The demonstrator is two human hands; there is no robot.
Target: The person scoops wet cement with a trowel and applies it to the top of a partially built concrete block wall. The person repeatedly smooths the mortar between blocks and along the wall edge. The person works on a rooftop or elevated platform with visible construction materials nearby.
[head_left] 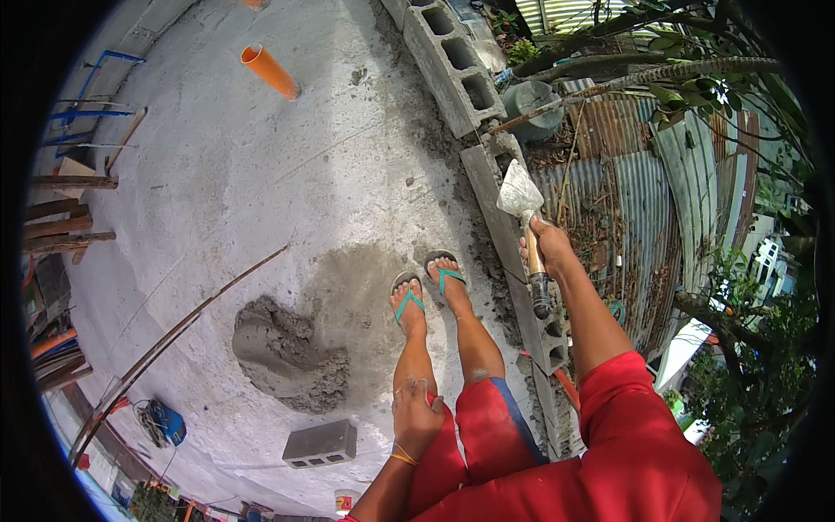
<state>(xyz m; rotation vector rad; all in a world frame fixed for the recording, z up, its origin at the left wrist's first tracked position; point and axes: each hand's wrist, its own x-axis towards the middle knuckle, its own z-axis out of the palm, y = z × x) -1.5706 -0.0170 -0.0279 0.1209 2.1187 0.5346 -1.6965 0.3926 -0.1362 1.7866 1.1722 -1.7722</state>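
Note:
My right hand [545, 246] grips the handle of a pointed trowel [520, 193]. The trowel's mortar-smeared blade points away from me, above the hollow-block wall [491, 196] on my right. My left hand [417, 415] rests on my left thigh, over the red shorts, with its fingers laid out and nothing in them. A heap of wet grey mortar [280, 352] lies on the concrete floor to the left of my feet. Near it sits a loose hollow block [320, 445].
An orange pipe [270, 71] stands up from the floor ahead. Bent rebar [187, 320] arcs across the left side. Beyond the wall are rusty corrugated sheets [639, 204], a lidded grey-green drum [532, 111] and branches. A blue container [165, 424] stands at the lower left.

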